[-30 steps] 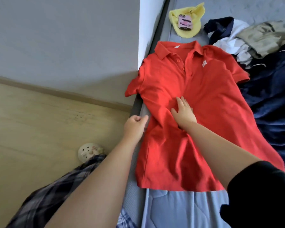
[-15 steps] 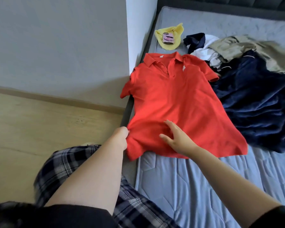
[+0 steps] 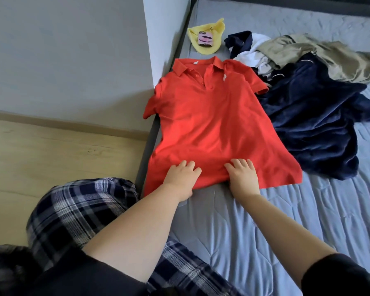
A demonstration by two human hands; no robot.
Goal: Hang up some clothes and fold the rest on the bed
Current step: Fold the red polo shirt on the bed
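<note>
A red polo shirt (image 3: 209,120) lies face up and spread flat on the grey bed (image 3: 254,227), collar away from me, its left sleeve over the bed's edge. My left hand (image 3: 183,176) rests palm down on the shirt's lower hem at the left, fingers apart. My right hand (image 3: 242,175) rests palm down on the hem near its middle, fingers apart. Neither hand grips the cloth. To the right lies a heap of clothes: a dark blue garment (image 3: 312,124), a beige one (image 3: 320,54) and a navy and white one (image 3: 246,45).
A yellow cloth (image 3: 217,32) with a pink phone (image 3: 205,39) on it lies near the bed's far left corner. A white wall corner (image 3: 165,39) meets the bed's left edge. Wooden floor (image 3: 51,159) lies to the left. My plaid-trousered leg (image 3: 77,214) is at the bedside.
My left hand let go of the shirt's left side and came onto the hem, flat. My right hand slid down from mid-shirt to the hem. The shirt lies smoother.
</note>
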